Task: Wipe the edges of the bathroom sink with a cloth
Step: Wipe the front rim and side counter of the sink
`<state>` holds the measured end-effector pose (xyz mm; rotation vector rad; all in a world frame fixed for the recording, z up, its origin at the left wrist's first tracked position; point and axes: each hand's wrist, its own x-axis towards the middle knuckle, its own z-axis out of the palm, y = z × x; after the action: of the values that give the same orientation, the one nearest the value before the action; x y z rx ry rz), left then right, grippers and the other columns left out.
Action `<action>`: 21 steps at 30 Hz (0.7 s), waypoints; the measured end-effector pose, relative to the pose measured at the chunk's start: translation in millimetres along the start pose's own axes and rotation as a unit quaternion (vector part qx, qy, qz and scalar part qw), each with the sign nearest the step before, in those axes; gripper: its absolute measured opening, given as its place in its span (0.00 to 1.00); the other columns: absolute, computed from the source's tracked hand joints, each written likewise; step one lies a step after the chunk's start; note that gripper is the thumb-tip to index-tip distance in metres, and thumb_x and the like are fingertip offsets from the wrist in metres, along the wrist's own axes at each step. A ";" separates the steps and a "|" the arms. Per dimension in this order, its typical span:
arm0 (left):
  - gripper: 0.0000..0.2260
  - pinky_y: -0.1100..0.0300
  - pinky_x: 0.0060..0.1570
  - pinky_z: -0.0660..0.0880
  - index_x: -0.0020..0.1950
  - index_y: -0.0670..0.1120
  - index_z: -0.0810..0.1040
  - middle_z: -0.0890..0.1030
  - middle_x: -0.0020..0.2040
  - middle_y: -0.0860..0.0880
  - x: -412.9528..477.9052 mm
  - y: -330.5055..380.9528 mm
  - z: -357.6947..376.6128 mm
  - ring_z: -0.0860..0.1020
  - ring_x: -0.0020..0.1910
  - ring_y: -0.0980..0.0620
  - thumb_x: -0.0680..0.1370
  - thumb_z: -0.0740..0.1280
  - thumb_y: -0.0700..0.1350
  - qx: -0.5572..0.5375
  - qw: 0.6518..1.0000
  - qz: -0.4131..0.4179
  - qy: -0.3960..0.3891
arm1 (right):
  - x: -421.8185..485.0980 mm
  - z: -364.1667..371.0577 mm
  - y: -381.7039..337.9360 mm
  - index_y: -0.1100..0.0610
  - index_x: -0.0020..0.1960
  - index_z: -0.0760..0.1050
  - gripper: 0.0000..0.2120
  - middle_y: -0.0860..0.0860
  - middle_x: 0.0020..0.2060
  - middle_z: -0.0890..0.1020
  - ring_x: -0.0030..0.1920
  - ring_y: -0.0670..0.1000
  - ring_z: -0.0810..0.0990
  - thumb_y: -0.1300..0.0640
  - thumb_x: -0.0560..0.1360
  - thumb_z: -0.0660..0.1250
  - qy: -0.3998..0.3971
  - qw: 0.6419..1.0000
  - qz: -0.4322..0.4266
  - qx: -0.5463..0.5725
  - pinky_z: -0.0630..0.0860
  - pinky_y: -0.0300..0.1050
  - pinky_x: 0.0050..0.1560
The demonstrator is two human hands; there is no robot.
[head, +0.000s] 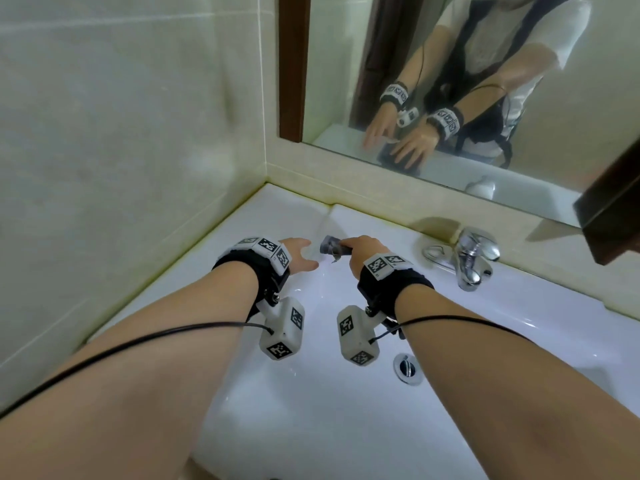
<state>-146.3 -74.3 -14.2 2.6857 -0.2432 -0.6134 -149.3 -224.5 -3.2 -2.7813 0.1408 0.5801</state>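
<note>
A small dark grey cloth [331,247], bunched into a wad, is pressed against the back rim of the white ceramic sink [519,306], left of the chrome tap [465,258]. It is covered by the right hand [358,252], whose fingers are curled down over it; only its left end shows. The left hand [299,258] is laid on the rim just beside it, fingers loosely spread, holding nothing. The cloth is judged light, soft and pliable; a flat palm over a folded wad should serve best, since glazed ceramic is probably slippery.

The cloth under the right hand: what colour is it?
Dark grey cloth, clearest in the head view.
</note>
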 end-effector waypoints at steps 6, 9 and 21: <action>0.30 0.56 0.72 0.57 0.77 0.44 0.54 0.58 0.77 0.45 55.8 -18.3 -14.2 0.60 0.75 0.46 0.79 0.61 0.52 0.013 0.999 -0.022 -0.019 | 58.7 2.9 2.3 0.48 0.64 0.70 0.26 0.56 0.60 0.72 0.56 0.61 0.75 0.67 0.70 0.57 0.066 0.998 -0.013 0.018 0.73 0.50 0.49; 0.29 0.56 0.72 0.57 0.77 0.44 0.54 0.55 0.78 0.45 82.2 -28.8 -18.0 0.59 0.75 0.46 0.80 0.60 0.52 0.042 0.998 -0.020 -0.034 | 83.8 6.9 -5.2 0.47 0.65 0.68 0.28 0.54 0.62 0.70 0.59 0.60 0.73 0.67 0.70 0.57 0.077 0.997 -0.013 0.012 0.74 0.53 0.56; 0.27 0.49 0.71 0.61 0.75 0.46 0.60 0.60 0.75 0.43 168.4 -60.4 -32.3 0.60 0.73 0.42 0.79 0.61 0.52 0.125 0.990 0.038 -0.047 | 152.6 9.4 -17.4 0.47 0.69 0.65 0.27 0.48 0.70 0.64 0.70 0.56 0.62 0.62 0.71 0.59 0.132 0.990 0.041 0.027 0.64 0.53 0.66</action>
<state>23.1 -50.2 -75.6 2.8717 -0.4743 -0.7317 -10.6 -210.4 -68.6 -2.7976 0.3248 0.2202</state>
